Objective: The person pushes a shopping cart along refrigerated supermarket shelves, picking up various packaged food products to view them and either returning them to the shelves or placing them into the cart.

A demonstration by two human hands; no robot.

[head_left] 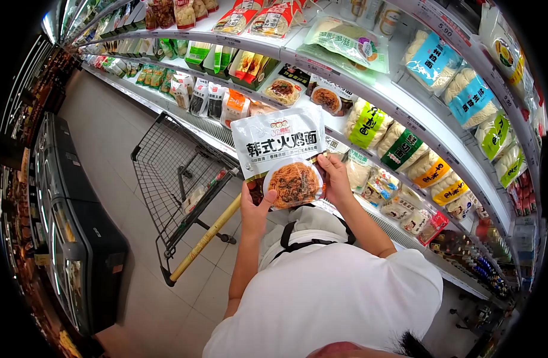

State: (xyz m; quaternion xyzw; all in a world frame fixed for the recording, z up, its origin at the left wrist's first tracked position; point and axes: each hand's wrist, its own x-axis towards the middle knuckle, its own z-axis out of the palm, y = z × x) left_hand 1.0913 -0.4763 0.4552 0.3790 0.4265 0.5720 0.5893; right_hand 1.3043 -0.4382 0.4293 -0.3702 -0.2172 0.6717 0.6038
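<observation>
The noodle pouch (283, 149) is in front of the person's body, between the left hand (255, 204) and right hand (337, 180). Each pinches a side edge low down, thumb in front — a grip that seems meant to keep the printed face flat and readable. Its big characters read 韩式火鸡面. Shelved packs lie label-outward, likely for easy reading: 刀削面 on a green-labelled pack (367, 124), 拉面 on a blue-labelled pack (432, 61). A shopping cart (214, 236) stands near the left arm — within easy reach, presumably.

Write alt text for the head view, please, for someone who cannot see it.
A person's left hand and right hand hold a noodle packet in front of stocked shelves; a black shopping cart with a yellow handle stands to the left.
</observation>
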